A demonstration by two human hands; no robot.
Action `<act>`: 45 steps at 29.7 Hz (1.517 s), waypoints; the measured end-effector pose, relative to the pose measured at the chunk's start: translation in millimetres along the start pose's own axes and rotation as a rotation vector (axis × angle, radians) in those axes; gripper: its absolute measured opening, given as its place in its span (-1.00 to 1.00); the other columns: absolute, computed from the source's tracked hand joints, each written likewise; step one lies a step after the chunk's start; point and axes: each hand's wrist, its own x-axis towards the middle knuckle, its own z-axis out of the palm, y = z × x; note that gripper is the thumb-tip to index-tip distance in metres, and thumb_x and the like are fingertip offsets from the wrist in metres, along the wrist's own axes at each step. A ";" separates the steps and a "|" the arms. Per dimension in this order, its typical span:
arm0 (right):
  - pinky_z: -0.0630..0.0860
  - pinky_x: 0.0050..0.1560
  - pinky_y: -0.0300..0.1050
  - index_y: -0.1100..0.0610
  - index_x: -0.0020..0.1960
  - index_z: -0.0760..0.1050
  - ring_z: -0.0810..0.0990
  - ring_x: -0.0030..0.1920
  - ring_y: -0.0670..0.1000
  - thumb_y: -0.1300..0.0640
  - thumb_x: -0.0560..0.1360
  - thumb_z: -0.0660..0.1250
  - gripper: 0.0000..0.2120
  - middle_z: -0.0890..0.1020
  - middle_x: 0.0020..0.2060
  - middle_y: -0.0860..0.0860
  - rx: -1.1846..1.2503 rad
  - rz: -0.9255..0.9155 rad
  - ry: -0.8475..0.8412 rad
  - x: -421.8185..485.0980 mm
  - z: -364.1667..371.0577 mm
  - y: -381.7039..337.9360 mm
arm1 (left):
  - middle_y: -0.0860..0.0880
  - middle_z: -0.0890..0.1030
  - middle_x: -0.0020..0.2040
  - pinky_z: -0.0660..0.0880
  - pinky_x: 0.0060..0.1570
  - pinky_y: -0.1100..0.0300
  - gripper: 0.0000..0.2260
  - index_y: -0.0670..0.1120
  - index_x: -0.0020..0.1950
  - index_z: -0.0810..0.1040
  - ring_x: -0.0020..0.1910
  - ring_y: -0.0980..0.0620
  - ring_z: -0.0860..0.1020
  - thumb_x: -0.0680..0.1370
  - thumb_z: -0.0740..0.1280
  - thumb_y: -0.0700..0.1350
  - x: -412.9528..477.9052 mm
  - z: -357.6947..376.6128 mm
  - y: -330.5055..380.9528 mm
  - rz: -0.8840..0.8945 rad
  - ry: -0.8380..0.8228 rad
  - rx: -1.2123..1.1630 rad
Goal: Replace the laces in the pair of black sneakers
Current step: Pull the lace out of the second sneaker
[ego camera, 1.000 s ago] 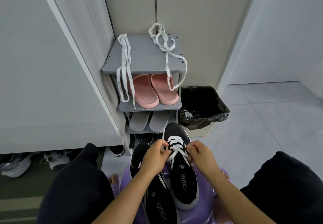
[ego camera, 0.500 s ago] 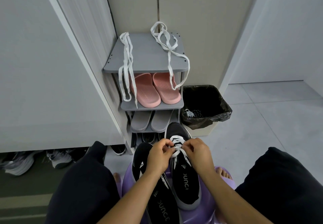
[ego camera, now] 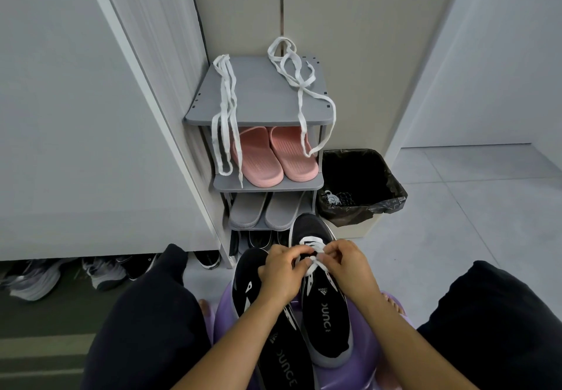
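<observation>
Both my hands, left and right, pinch the lace on the right sneaker, resting on the purple stool. I judge I'm unlacing it; next, pull it free.

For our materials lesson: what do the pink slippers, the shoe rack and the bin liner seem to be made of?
Pink slippers: likely moulded foam or rubber, matte, ribbed footbeds. Shoe rack: probably grey plastic, smooth, slotted edges. Bin liner: thin black plastic film, glossy, crinkled.
</observation>
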 end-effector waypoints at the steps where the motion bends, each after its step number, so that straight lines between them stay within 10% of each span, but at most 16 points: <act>1: 0.37 -0.24 -0.42 0.11 -0.12 0.49 0.48 -0.23 -0.11 0.15 0.45 0.40 -0.91 0.51 -0.17 0.01 0.020 0.031 -0.018 0.4 -0.2 2.0 | 0.11 0.34 -0.04 0.17 0.12 0.20 -0.81 0.21 0.14 0.55 0.09 0.13 0.42 0.54 0.30 0.04 0.0 -0.6 -0.1 -0.003 0.001 -0.010; 24: 0.32 -0.25 -0.30 0.14 -0.17 0.48 0.45 -0.29 -0.09 0.24 0.47 0.31 -0.95 0.47 -0.18 -0.01 -0.084 0.008 0.128 -1.0 -3.3 -2.7 | 0.12 0.24 0.02 0.17 0.16 0.18 -0.73 0.26 0.25 0.47 0.22 0.10 0.33 0.62 0.13 0.02 -7.5 -0.8 -0.3 0.173 -0.037 0.344; 31: 0.36 -0.35 -0.38 0.12 -0.22 0.50 0.48 -0.31 -0.08 0.13 0.46 0.39 -0.88 0.56 -0.26 0.04 0.083 0.118 0.045 -1.0 -5.1 4.0 | 0.11 0.33 0.03 0.13 0.24 0.16 -0.76 0.24 0.21 0.51 0.22 0.15 0.35 0.60 0.15 0.04 -5.5 -0.1 0.7 0.051 -0.030 0.116; 39: 0.37 -0.26 -0.25 0.09 -0.27 0.45 0.51 -0.23 0.00 0.22 0.47 0.31 -0.85 0.57 -0.22 0.08 0.099 0.075 0.172 -0.3 -5.5 -5.9 | 0.16 0.34 -0.01 0.19 0.31 0.13 -0.70 0.27 0.18 0.49 0.17 0.13 0.41 0.45 0.34 0.15 -8.3 3.5 -0.4 0.002 -0.008 0.034; 45: 0.40 -0.23 -0.24 0.11 -0.20 0.41 0.47 -0.27 -0.03 0.16 0.46 0.39 -0.84 0.50 -0.31 -0.03 0.145 0.107 0.069 -2.3 -11.9 -10.2 | 0.18 0.34 -0.06 0.21 0.30 0.12 -0.38 0.29 0.16 0.49 0.14 0.14 0.44 0.13 0.10 0.36 -9.3 4.3 0.6 -0.029 -0.013 -0.012</act>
